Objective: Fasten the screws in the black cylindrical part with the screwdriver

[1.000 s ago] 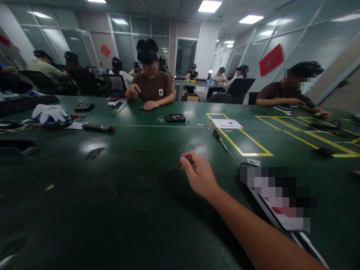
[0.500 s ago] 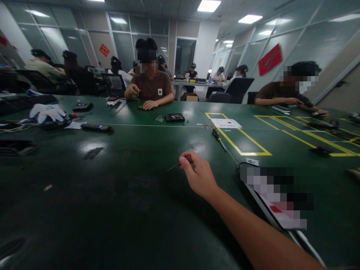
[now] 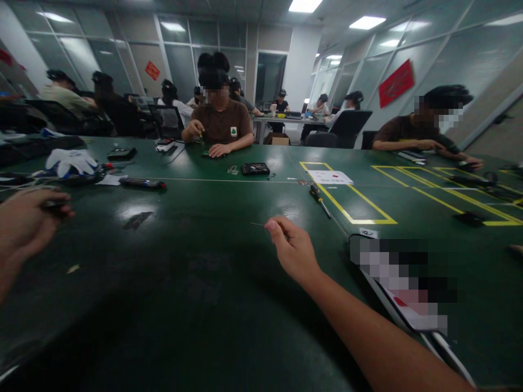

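Observation:
My right hand [image 3: 296, 247] is closed over the middle of the green table [image 3: 229, 326], holding a thin screwdriver [image 3: 257, 224]. The slim metal shaft points left, and my fingers hide the handle. At the left edge my left hand [image 3: 30, 226] is raised with curled fingers, partly cut off by the frame. A small dark thing [image 3: 54, 206] shows at its fingertips, too blurred to name. Beyond my right hand a larger black and yellow screwdriver [image 3: 318, 200] lies on the table.
White gloves [image 3: 70, 162] and a black pen-shaped tool [image 3: 143, 184] lie at the left. A black case with parts [image 3: 255, 168] sits before a co-worker [image 3: 223, 120] across the table. Yellow tape [image 3: 373, 221] marks the right side, near a partly blurred flat item [image 3: 420, 321].
My left hand has come into view at the left edge. My right hand has shifted slightly, and the screwdriver shaft has swung up to nearly level.

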`<state>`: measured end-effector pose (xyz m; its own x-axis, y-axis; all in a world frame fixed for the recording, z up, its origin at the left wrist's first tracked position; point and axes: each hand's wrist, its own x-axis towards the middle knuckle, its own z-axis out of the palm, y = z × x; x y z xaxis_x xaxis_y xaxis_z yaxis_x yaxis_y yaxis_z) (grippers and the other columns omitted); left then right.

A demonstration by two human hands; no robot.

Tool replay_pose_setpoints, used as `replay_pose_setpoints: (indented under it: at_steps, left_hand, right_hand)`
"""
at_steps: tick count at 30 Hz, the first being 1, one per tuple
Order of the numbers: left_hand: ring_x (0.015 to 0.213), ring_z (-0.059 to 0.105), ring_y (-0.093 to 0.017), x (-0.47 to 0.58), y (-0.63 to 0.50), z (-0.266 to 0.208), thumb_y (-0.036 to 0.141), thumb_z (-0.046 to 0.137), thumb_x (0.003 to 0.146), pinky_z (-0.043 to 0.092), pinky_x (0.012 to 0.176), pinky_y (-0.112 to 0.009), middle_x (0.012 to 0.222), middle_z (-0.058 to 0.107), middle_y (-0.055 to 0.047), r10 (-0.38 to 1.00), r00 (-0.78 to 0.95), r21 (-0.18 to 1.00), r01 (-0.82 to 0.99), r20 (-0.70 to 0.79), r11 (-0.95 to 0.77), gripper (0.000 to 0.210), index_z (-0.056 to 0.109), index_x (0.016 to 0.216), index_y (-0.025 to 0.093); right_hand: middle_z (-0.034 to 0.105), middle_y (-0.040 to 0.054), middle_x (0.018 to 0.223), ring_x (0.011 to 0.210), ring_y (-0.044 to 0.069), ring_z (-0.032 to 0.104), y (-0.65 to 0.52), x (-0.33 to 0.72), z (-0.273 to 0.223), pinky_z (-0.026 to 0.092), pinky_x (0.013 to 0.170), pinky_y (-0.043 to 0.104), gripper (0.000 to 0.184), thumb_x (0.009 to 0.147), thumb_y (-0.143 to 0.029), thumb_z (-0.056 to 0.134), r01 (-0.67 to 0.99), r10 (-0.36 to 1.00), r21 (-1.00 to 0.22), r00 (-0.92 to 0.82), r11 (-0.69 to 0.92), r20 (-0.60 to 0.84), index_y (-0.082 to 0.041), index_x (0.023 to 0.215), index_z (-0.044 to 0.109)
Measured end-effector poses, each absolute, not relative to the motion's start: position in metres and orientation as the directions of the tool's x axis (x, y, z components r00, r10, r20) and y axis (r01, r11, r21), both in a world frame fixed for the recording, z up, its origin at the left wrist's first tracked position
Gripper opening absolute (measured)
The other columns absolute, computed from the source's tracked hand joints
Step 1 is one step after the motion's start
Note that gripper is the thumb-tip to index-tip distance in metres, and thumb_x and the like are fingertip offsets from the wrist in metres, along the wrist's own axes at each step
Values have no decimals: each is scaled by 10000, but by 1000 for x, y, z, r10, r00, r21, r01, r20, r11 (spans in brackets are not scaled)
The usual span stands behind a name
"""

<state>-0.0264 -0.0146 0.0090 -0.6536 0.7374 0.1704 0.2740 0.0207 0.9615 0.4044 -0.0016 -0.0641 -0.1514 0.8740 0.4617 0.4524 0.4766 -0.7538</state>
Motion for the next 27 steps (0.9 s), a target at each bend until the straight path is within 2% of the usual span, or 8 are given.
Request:
replay_pose_setpoints:
  at_steps: [3, 7, 10, 13, 15, 18, 22, 27]
  left_hand:
    - [638, 456, -65, 6, 2, 7, 21, 520, 847, 366, 616, -199, 768, 487, 17, 843, -519, 988, 131, 140, -84, 134, 505, 782, 137]
    - [628, 480, -92, 75, 20, 14, 39, 545, 822, 340, 591, -237, 786, 516, 8, 911, -385, 989, 58, 146, -134, 104, 520, 853, 135]
    - [672, 498, -106, 121, 25, 6, 73, 582, 828, 374, 644, -255, 796, 538, 3, 953, -247, 977, 163, 178, -140, 104, 544, 912, 122]
    - [764, 554, -148, 156, 21, -20, 207, 643, 875, 425, 729, -297, 872, 608, -16, 985, -99, 948, 299, 142, -107, 207, 591, 1059, 128]
    - [919, 610, -178, 174, 14, -40, 233, 670, 870, 450, 865, -333, 1014, 658, -29, 983, 5, 916, 364, 181, -170, 275, 602, 1128, 165]
    - [1019, 634, -190, 192, 4, -65, 170, 649, 864, 466, 945, -345, 1086, 671, -23, 963, 144, 891, 368, 226, -265, 299, 597, 1157, 198]
    - [1085, 635, -207, 195, -3, -82, 152, 653, 871, 466, 1006, -367, 1164, 684, -27, 953, 191, 831, 469, 236, -300, 325, 632, 1188, 219]
    - [1147, 629, -222, 191, -3, -86, 163, 677, 878, 456, 1062, -389, 1227, 689, -27, 940, 226, 787, 516, 256, -339, 362, 651, 1233, 232]
  right_hand:
    - [574, -17, 637, 597, 154, 554, -1, 406, -63, 370, 575, 286, 364, 1013, -482, 506, 463, 890, -769, -116, 441, 441, -221, 858, 707]
    - [611, -11, 695, 615, 158, 557, 2, 405, -65, 383, 566, 284, 264, 978, -431, 556, 406, 927, -838, -72, 364, 368, -213, 983, 707]
    - [669, 12, 775, 657, 166, 584, 6, 405, -66, 419, 586, 287, 241, 919, -414, 632, 301, 947, -901, -33, 313, 319, -199, 1007, 694]
    - [704, 32, 834, 727, 178, 626, 10, 405, -66, 470, 660, 302, 247, 854, -408, 716, 177, 959, -943, -16, 282, 284, -190, 968, 700]
    - [708, 29, 834, 748, 177, 635, 12, 406, -67, 485, 700, 309, 252, 864, -425, 715, 113, 957, -951, 0, 287, 289, -192, 959, 707]
    - [687, 17, 772, 714, 163, 621, 12, 406, -67, 485, 691, 303, 279, 932, -468, 644, 109, 941, -937, 19, 333, 337, -199, 888, 702]
    - [673, 0, 743, 661, 148, 610, 4, 402, -64, 491, 628, 285, 275, 968, -479, 607, 67, 920, -919, 34, 389, 391, -215, 915, 663]
    - [694, 4, 804, 721, 153, 659, -4, 398, -63, 548, 700, 304, 215, 998, -430, 582, 58, 887, -888, 51, 457, 460, -228, 1020, 651]
